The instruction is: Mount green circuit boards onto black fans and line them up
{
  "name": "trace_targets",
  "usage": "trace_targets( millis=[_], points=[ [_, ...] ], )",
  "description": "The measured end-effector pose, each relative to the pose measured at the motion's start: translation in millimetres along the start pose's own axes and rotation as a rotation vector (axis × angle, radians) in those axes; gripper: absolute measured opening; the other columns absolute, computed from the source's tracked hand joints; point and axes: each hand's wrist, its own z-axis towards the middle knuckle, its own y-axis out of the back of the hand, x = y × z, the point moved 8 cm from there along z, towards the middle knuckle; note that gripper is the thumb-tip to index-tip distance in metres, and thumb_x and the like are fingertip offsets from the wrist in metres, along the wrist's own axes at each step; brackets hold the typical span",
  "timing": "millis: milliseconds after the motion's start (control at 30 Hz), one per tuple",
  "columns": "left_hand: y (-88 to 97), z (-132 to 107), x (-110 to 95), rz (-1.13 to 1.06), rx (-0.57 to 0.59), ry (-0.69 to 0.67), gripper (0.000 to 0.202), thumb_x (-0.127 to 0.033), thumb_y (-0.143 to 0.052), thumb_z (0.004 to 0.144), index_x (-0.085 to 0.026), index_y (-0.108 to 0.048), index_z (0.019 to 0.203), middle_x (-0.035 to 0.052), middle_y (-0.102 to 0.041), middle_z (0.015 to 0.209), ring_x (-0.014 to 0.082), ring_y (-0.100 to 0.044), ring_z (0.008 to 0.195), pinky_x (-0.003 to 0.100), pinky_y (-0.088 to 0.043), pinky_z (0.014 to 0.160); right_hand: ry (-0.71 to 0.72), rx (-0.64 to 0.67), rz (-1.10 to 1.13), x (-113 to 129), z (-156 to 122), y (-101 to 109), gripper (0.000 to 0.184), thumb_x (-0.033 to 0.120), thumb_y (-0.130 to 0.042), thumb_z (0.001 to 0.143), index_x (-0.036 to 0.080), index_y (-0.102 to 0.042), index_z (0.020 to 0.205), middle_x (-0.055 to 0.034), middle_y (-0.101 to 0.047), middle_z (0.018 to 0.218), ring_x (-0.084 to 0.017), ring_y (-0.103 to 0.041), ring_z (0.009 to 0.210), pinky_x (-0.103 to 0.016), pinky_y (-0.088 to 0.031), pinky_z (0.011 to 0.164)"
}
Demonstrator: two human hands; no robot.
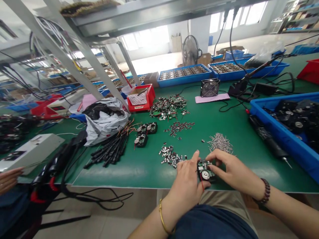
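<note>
No lettering can be read: the pale label [139, 107] on the red bin [150, 96], left of centre toward the worktop's [147, 172] far side, shows marks too small to make out.

Daylight pours in, back windows [147, 37] blown out white, soft sheen on the green table [146, 166], left edge smeared and stretched!

The only view looked out from the person's head, forward and down over the near edge of the green table [147, 172]. It sat close above the left hand [186, 176] and right hand [233, 167], low and right of centre, and reached wide across the room to the standing fan [190, 49] and windows [147, 38].
</note>
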Motion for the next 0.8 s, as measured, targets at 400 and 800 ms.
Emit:
trace_targets(
  millis=[400, 800],
  points=[
    [7.8, 13.2, -15.7, 0.191, 0.142, -0.026, 0.05, -0.034, -0.081, 0.087, -0.023, -0.054, 0.128, 0.0082, -0.064, 0.136, 0.0312, -0.057, 0.123, 0.051, -0.043, 0.103, 0.205, -0.239, -0.367, 9.8, -37.2, 3.5, 0.019, 0.024, -0.051, 0.105, 0.02, -0.058, 0.122, -0.0167, -0.053, 0.128, -0.032, -0.056, 0.118, -0.052, -0.057, 0.094],
    [94.6, 22.0, 35.1, 0.408, -0.122, 0.149, 0.04, -0.034, -0.073, 0.088, -0.022, -0.059, 0.123, 0.0072, -0.07, 0.126, 0.0282, -0.061, 0.111, 0.046, -0.041, 0.096, 0.174, -0.32, -0.308, -20.4, -65.7, 6.2, 0.026, 0.042, -0.051, 0.103, 0.031, -0.062, 0.125, -0.0101, -0.061, 0.125, -0.028, -0.068, 0.11, -0.039, -0.064, 0.082]
  ],
)
